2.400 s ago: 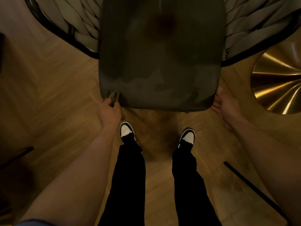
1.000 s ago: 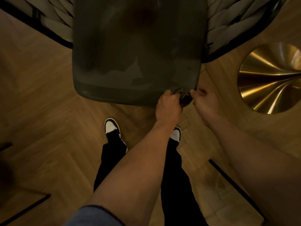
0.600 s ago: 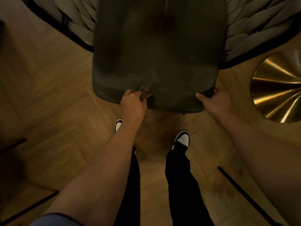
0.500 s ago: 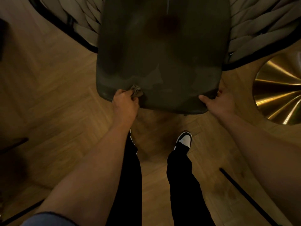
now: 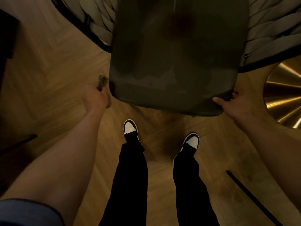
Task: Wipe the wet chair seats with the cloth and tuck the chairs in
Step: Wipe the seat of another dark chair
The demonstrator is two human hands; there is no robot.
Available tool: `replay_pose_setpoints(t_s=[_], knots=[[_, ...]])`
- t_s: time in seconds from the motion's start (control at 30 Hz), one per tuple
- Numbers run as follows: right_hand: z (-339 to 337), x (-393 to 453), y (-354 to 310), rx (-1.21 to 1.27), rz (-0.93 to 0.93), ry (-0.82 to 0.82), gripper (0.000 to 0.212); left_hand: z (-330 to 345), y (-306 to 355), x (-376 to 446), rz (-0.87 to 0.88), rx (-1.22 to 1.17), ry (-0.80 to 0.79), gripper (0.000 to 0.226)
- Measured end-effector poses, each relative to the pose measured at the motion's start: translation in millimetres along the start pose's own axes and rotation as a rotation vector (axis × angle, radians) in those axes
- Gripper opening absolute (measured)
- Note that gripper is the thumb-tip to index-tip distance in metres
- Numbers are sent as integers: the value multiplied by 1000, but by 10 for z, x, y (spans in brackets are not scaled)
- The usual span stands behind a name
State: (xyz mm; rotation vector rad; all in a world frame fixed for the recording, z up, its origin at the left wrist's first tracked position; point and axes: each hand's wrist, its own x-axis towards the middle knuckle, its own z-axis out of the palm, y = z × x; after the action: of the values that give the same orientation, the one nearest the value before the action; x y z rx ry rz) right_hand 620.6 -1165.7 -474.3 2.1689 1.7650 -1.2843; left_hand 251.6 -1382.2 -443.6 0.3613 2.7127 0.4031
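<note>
A dark olive chair seat [image 5: 175,62] fills the upper middle, with paler patches along its front part. My left hand [image 5: 95,98] holds a small bunched grey cloth [image 5: 102,82] just off the seat's front left corner, above the floor. My right hand [image 5: 234,105] grips the seat's front right corner, thumb on the front edge and fingers under the side. The chair's woven back [image 5: 270,30] curves behind the seat on both sides.
Herringbone wood floor [image 5: 48,70] surrounds the chair. A shiny gold round base [image 5: 285,95] stands at the right. My two legs and black-and-white shoes [image 5: 130,129] are below the seat. Dark furniture [image 5: 6,38] sits at the left edge; a black bar [image 5: 250,196] lies lower right.
My left hand has drawn the cloth leftward along the seat's front edge and off its left corner. My right hand has stayed on the front right corner.
</note>
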Motion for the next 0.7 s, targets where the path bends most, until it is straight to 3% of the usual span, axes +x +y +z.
replay_pose_setpoints(t_s=[0.27, 0.4, 0.5, 0.7], knots=[[3, 17, 15, 174, 83, -30, 89, -17, 140, 145, 145, -32, -189, 16], [-17, 6, -49, 317, 111, -51, 70, 137, 187, 43, 194, -29, -179, 19], [-62, 14, -43, 367, 120, -70, 71, 257, 209, -38, 243, 4, -178, 23], [-146, -57, -45, 416, 101, -77, 31, 519, 562, -487, 342, 61, -186, 28]])
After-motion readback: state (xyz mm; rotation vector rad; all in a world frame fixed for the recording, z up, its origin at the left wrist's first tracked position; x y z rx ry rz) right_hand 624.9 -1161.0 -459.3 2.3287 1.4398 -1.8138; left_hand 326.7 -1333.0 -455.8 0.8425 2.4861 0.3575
